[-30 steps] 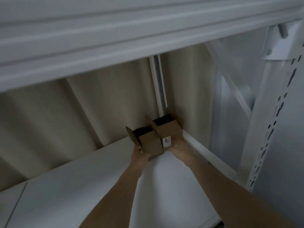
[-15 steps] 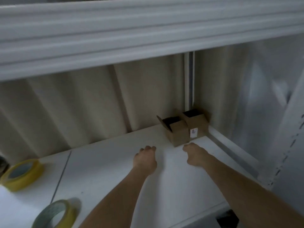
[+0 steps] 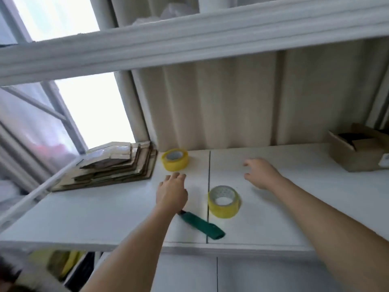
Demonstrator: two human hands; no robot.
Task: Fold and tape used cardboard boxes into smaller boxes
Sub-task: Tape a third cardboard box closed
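In the head view, both bare arms reached up from the bottom of the frame over a white shelf board [image 3: 294,207]. The left hand [image 3: 171,191] hovered near the middle of the frame, palm down, fingers relaxed and gripping nothing. Just above its fingertips, toward upper centre, stood a yellow tape roll [image 3: 175,159], close to the hand but apart from it. Left of that roll and the hand, at centre left, lay a stack of flattened cardboard [image 3: 113,167] against the back corner, near the left hand but not touched.

Below the left wrist a green-handled cutter [image 3: 200,225] lay slanted on the shelf, its tip hidden under the wrist. Just right of it sat a second yellow tape roll [image 3: 224,201], between the two forearms and touching neither.

The right hand [image 3: 260,172] hovered right of centre, fingers loosely spread and slightly curled, holding nothing. Well apart from it, at the right edge of the frame, stood a small open cardboard box [image 3: 357,152] with its flaps up, against the pale corrugated wall [image 3: 231,106].
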